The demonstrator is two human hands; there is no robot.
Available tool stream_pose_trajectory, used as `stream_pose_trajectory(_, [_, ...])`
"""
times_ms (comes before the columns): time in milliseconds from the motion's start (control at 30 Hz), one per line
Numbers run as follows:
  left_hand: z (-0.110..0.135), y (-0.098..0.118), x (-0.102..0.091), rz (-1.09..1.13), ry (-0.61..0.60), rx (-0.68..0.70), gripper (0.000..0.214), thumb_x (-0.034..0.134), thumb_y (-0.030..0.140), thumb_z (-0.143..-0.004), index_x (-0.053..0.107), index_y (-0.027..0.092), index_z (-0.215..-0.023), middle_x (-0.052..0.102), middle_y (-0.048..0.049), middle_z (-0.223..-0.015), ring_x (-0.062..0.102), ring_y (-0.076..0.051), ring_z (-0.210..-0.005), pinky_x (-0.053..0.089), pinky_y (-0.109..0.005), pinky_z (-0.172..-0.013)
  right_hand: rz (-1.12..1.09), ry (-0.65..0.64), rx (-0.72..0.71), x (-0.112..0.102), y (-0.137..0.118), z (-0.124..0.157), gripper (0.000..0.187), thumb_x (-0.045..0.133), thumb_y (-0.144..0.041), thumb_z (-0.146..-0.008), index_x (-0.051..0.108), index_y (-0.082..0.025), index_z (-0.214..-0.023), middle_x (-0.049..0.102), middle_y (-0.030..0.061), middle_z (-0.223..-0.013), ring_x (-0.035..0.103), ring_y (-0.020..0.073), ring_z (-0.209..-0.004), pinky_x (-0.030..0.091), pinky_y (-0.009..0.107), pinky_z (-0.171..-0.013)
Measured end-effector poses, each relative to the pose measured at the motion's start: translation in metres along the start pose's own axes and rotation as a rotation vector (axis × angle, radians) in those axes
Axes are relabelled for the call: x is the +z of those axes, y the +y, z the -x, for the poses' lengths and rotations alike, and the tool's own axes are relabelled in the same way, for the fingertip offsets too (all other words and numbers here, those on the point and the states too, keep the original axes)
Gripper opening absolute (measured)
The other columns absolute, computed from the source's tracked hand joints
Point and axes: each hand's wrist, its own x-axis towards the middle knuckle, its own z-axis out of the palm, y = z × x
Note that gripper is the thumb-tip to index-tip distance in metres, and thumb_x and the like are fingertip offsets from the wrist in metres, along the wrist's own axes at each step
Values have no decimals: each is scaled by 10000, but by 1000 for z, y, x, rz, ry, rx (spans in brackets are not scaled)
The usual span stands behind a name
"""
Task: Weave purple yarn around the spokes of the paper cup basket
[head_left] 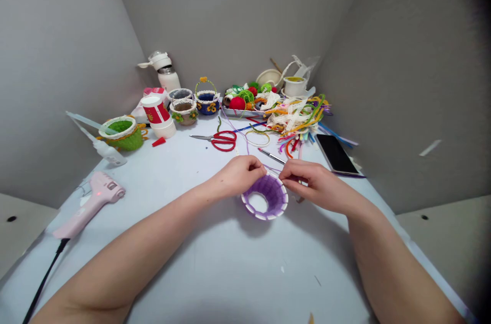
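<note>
A small paper cup (284, 204) wound inside with purple yarn, its white rim notched into strips, stands tilted toward me in mid-table. My left hand (243, 175) pinches the cup's far left rim between thumb and fingers. At the right edge of the rim, the thumb and fingertips of my right hand (312, 183) are pressed together on what looks like the purple yarn (271, 167); the exact grip is partly hidden. That strand runs behind the cup. A pen (271, 155) lies just beyond my hands, and red-handled scissors (224, 141) lie farther left.
A pink glue gun (90, 206) with a black cord and a white glue bottle (109, 153) lie at left. Decorated little baskets (207, 102), paper cups (157, 117) and a flask (169, 78) stand behind. Yarn balls in a tray (245, 113), a yarn heap (297, 117) and a phone (337, 154) are right.
</note>
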Motion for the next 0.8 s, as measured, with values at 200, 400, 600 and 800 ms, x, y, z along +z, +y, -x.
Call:
stream_pose_trajectory(200, [8,10,-14,-91,-19,-42,165,476,279,-754,589,165,-717,612,4,-702,516,-117,-630,372,-216,-541,-85,42,4,15,-2,-11,159,488,-216,-881,632,-176,-827,626,36,-812,556,139,-726,421,241,-638])
stream_pose_trajectory(400, [5,8,-7,-27,38,102,199,510,298,-770,645,175,-848,675,-9,-818,589,-138,-739,433,-228,-635,-182,68,26,29,2,-17,160,494,-240,-888,619,-168,-819,612,19,-801,553,133,-733,419,230,-644])
stream_pose_trajectory(600, [1,1,2,42,-33,125,201,588,322,-745,667,158,-831,690,-21,-832,597,-144,-747,461,-243,-676,-204,80,73,34,6,-19,218,513,-325,-888,646,-161,-833,619,15,-777,543,130,-701,408,222,-598])
stream_pose_trajectory(800, [1,-1,-3,30,-29,115,217,594,344,-747,665,162,-840,678,-23,-827,589,-143,-751,463,-240,-670,-234,21,132,20,6,-11,181,519,-310,-876,649,-184,-877,632,13,-766,556,123,-643,434,222,-567])
